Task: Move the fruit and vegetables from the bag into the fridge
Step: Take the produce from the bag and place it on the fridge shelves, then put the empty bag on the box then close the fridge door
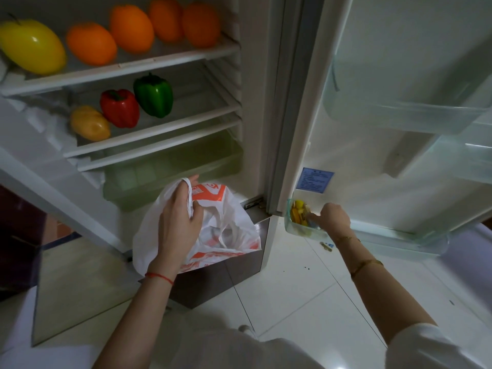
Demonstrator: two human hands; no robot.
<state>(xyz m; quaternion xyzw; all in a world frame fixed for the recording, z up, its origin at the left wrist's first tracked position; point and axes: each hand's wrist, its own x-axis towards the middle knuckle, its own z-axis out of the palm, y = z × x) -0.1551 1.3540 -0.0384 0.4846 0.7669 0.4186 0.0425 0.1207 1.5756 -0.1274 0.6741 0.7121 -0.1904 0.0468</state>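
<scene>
A white and orange plastic bag (pixel 229 235) hangs in front of the open fridge, and my left hand (pixel 178 222) grips its handle. My right hand (pixel 332 217) reaches into the lowest door bin (pixel 372 238), its fingers among yellow and orange items (pixel 298 213); whether it holds one I cannot tell. On the top shelf (pixel 133 67) lie a yellow fruit (pixel 32 46) and several oranges (pixel 131 27). The shelf below carries a green pepper (pixel 154 95), a red pepper (pixel 119 107) and a yellow pepper (pixel 89 123).
A pale green crisper drawer (pixel 173 169) sits under the shelves. The fridge door stands open at the right with clear door bins (pixel 399 113). White floor tiles (pixel 306 288) lie below, with a small bit of litter (pixel 327 246). A glass panel (pixel 80 288) stands at the lower left.
</scene>
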